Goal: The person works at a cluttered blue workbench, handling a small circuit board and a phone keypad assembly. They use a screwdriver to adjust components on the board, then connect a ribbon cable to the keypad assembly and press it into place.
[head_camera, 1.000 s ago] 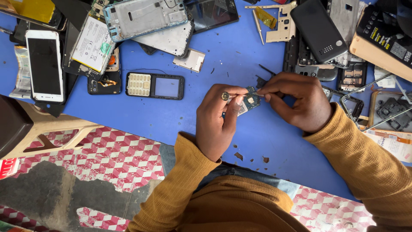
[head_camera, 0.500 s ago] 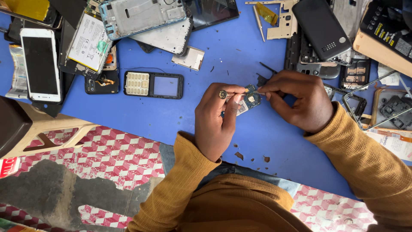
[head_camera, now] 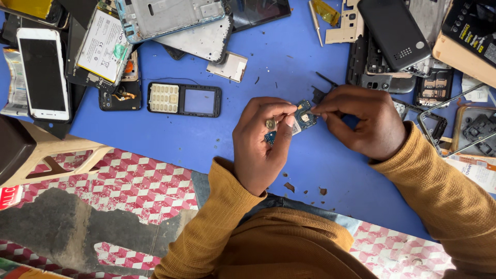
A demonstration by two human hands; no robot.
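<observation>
Both hands, left hand (head_camera: 261, 142) and right hand (head_camera: 361, 121), pinch 1 small blue circuit board (head_camera: 299, 120) above the blue tabletop (head_camera: 170, 139); firm edge grips seem wise.

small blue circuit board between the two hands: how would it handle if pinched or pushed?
The circuit board looks thin and flat, so probably light and stiff. Both the left hand and right hand pinch it at its edges; tiny parts on its face suggest it is fragile.

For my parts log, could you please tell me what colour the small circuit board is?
Blue, clearest in the head view: circuit board.
</observation>
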